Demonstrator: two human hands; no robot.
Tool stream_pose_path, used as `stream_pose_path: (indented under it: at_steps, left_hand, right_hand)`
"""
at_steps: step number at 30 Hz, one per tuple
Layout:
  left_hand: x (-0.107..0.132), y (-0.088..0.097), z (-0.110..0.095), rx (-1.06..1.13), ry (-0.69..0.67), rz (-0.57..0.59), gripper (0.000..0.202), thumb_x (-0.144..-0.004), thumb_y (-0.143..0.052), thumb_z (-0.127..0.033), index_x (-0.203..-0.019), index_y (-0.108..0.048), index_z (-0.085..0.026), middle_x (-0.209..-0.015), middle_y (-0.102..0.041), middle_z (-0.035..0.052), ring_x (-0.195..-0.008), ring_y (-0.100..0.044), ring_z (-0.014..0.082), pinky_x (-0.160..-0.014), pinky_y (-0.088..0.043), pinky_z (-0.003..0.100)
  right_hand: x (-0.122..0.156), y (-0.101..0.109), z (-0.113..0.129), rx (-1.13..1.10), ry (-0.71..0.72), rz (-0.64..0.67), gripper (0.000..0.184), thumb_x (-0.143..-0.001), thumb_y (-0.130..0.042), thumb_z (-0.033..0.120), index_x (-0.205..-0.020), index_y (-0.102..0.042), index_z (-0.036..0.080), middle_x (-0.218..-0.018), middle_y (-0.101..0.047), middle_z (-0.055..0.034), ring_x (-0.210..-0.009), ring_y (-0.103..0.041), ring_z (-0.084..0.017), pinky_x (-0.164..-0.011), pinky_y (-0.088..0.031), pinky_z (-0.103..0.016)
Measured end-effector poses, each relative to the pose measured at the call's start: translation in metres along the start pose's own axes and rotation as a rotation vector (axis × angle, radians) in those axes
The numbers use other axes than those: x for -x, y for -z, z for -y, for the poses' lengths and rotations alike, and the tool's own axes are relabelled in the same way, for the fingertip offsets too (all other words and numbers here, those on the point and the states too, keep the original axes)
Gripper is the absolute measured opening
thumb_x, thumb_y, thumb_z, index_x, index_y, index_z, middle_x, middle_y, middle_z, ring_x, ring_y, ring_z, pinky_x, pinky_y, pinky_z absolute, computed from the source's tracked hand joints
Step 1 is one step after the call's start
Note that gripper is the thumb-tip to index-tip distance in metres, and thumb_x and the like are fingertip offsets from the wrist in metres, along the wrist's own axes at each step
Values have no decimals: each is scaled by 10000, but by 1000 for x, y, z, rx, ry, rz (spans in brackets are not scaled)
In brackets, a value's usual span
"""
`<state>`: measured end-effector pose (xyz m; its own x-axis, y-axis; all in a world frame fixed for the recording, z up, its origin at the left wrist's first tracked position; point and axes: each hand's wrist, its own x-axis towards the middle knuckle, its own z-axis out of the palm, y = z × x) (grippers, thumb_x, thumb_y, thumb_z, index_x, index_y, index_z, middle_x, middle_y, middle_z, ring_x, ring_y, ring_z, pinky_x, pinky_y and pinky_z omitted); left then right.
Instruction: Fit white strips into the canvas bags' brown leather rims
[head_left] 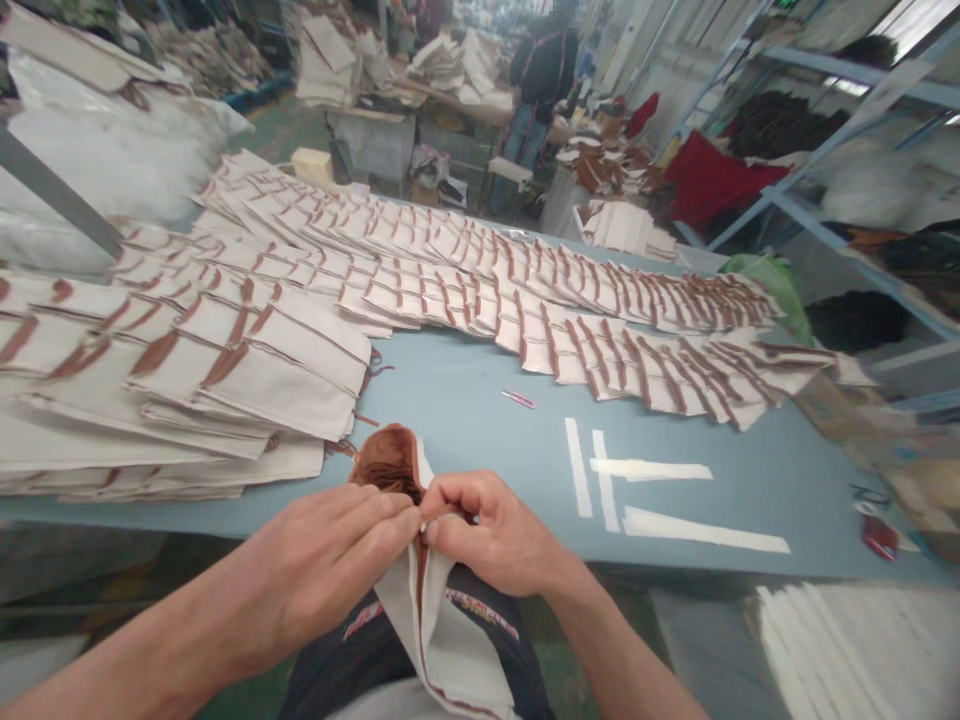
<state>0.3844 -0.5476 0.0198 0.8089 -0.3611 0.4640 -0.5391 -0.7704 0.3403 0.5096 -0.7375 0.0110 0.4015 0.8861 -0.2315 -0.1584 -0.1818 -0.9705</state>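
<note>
Close to my body, at the table's front edge, I hold a cream fabric piece [469, 640] with brown trim and a brown lining showing at its top. My left hand [322, 550] lies over its upper edge, fingers together and pressed on the cloth. From the other side, my right hand [487, 530] pinches the same edge between thumb and forefinger. Both hands meet at one spot on the seam. The lower part of the piece hangs down over my lap. What lies under my left fingers is hidden.
Overlapping rows of cream pieces with brown trim [465, 295] cover the back and left of the blue table [450, 390]. Pink-handled thread snips [519, 399] lie mid-table. Several white strips [705, 530] are at the right, near a small red object [879, 537]. A person [544, 80] stands far behind.
</note>
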Motion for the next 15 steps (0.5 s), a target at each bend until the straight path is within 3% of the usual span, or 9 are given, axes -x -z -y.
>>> stream_pose_path:
  at_steps: [8,15]
  left_hand:
    - [6,-8,0,-64,-29,-32,320,-1103,-439,-58,-1367,-617,-96,-1169,-790,146,-1038,-757,237,-896,-608,327]
    - [9,-22,-8,-124,22,-56,387,-1096,-416,-35,-1437,-592,-81,-1219,-769,171,-1040,-725,259,-905,-583,364]
  right_hand:
    - [-1,6,0,-190,-86,62,237,-771,-694,397,-735,-568,199,-658,-453,60,-615,-329,-101,-566,-261,-244]
    - [2,12,-3,-197,-94,81,244,-793,-684,410,-755,-584,191,-668,-481,48,-613,-366,-107,-581,-283,-245]
